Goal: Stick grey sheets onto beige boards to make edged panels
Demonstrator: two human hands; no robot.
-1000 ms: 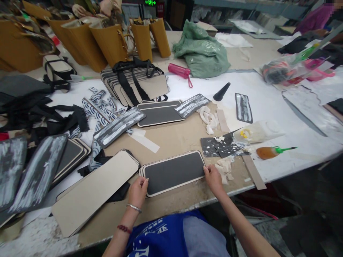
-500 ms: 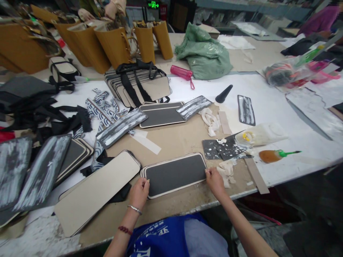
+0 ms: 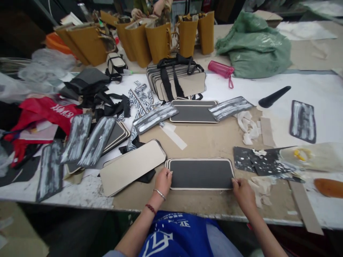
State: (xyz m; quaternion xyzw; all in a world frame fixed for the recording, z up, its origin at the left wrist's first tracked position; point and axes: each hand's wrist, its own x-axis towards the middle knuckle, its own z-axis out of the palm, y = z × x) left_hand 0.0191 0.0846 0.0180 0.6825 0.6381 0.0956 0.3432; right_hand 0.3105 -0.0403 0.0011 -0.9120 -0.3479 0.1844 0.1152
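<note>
A dark grey panel with a cream border (image 3: 201,174) lies on top of a small stack at the front of the table. My left hand (image 3: 163,181) pinches its left edge between thumb and fingers. At its lower right corner, my right hand (image 3: 242,191) has thumb and fingertips closed on the edge. Left of the stack, a cream panel (image 3: 134,167) lies slanted on others. Behind are more dark panels (image 3: 194,113), flanked by two panels smeared with white, one on the left (image 3: 155,117) and one on the right (image 3: 230,108).
A strapped bundle of panels (image 3: 184,80), a pink bottle (image 3: 220,69) and a green sack (image 3: 257,50) stand farther back. Mustard bags (image 3: 158,39) line the rear, near another person's hands. Right are a white-spotted dark sheet (image 3: 270,160) and an orange-brown bottle (image 3: 328,187).
The camera view has turned left, so the scene appears shifted right and more of the table's left side shows. Both hands keep their hold on the grey panel, which now looks level.
</note>
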